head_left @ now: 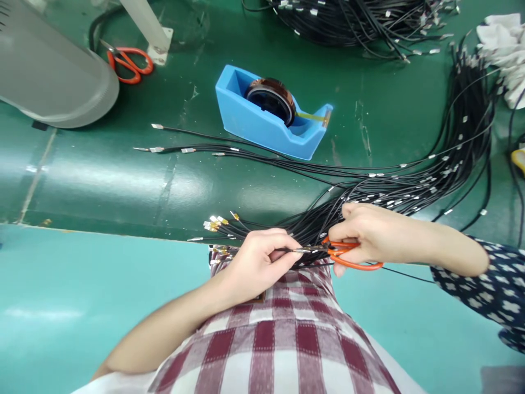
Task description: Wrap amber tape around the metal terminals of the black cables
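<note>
At the table's front edge, my right hand [361, 232] grips orange-handled scissors [356, 266], with fingers through the loops. The blades point left and reach the fingertips of my left hand [264, 257]. Thumb and forefinger of that left hand pinch a thin black cable, close to the blade tips. Whether the blades touch the cable cannot be made out. Beneath both hands runs a thick bundle of black cables [394, 191] with small white labels. Some cable ends with yellowish and white tips [215, 223] stick out left of my left hand.
A blue tape dispenser [262, 126] with a brown tape roll [273, 98] stands behind the cables. Another pair of orange scissors [133, 63] lies near a grey cylindrical housing [57, 71]. A coiled cable pile [353, 22] is at the back; white cloth [502, 49] lies at right.
</note>
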Tool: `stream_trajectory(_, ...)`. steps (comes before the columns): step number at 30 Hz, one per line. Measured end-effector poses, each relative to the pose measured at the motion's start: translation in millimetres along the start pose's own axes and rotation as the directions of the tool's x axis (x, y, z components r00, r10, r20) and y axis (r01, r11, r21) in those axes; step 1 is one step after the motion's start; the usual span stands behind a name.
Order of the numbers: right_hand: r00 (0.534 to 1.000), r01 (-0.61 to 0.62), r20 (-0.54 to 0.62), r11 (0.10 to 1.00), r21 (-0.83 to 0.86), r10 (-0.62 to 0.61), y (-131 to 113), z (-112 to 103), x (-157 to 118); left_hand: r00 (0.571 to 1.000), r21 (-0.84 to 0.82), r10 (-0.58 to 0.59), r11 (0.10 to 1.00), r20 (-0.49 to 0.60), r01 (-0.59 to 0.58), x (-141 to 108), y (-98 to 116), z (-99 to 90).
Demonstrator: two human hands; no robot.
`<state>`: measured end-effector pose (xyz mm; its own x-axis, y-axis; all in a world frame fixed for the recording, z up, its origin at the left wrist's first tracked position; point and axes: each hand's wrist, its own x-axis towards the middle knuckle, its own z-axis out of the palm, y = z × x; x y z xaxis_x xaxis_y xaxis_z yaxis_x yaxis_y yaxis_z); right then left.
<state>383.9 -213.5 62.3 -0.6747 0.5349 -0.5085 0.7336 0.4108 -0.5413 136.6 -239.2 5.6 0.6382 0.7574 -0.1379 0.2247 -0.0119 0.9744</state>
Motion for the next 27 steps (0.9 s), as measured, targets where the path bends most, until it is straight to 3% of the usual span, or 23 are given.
stream_trajectory(7, 0.981, 0.037, -0.18, 0.981, -0.191, -0.072, -14, -4, -5, 0.999, 0.059, -0.03, 0.998, 0.024, 0.029, 2, 8, -3.2)
stream_trajectory(12, 0.969, 0.031, -0.23, 0.968, -0.25, -0.091, -18, -2, -7, 0.999, 0.085, -0.026, 0.996, 0.046, 0.022, 3, 8, -3.6)
stream_trajectory(21, 0.968, 0.04, -0.232, 0.967, -0.253, -0.101, -17, 3, -7, 0.997, 0.078, -0.048, 0.996, 0.065, 0.043, 3, 6, -2.4)
stream_trajectory(27, 0.99, 0.027, -0.129, 0.979, -0.2, -0.054, -13, 1, -6, 0.996, 0.043, -0.059, 0.998, 0.067, 0.056, 2, 6, -3.5)
